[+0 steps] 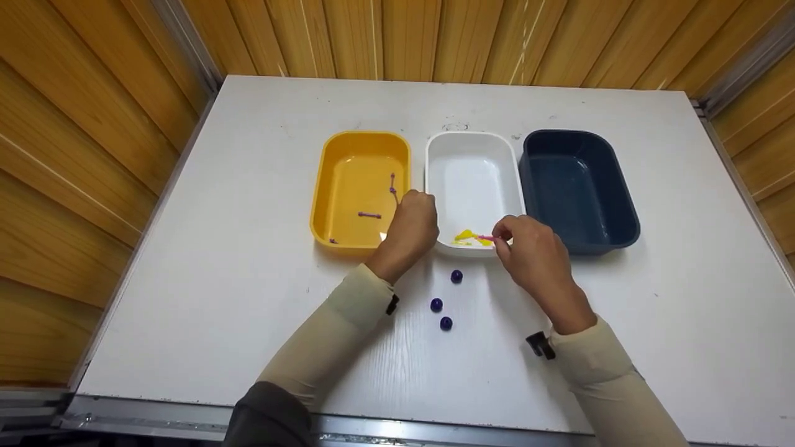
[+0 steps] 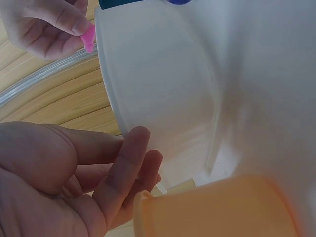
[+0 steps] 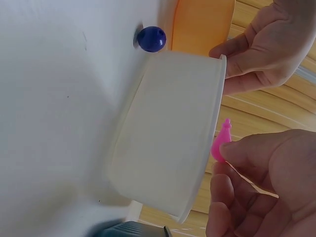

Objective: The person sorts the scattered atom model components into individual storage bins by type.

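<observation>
My right hand (image 1: 537, 251) pinches a small pink teardrop-shaped piece (image 3: 223, 143) with a knobbed narrow end between thumb and fingertip, over the near right part of the white bin (image 1: 475, 144). Several yellow pieces (image 1: 466, 234) lie at that bin's near end; their exact shape is too small to make out. At the gap beside the yellow bin (image 1: 318, 208), my left hand (image 1: 410, 228) holds the white bin's near left rim, fingers along its outer wall. Purple rod-like pieces with knobbed ends (image 1: 369, 215) lie in the yellow bin, partly hidden by the left hand.
A dark blue bin (image 1: 577, 186) stands right of the white one. On the white table (image 1: 205, 310), three dark purple balls lie near me: one ball (image 1: 457, 276) close to the white bin, another ball (image 1: 436, 305) and a third ball (image 1: 446, 323) nearer. Wooden panels (image 1: 410, 37) border the table.
</observation>
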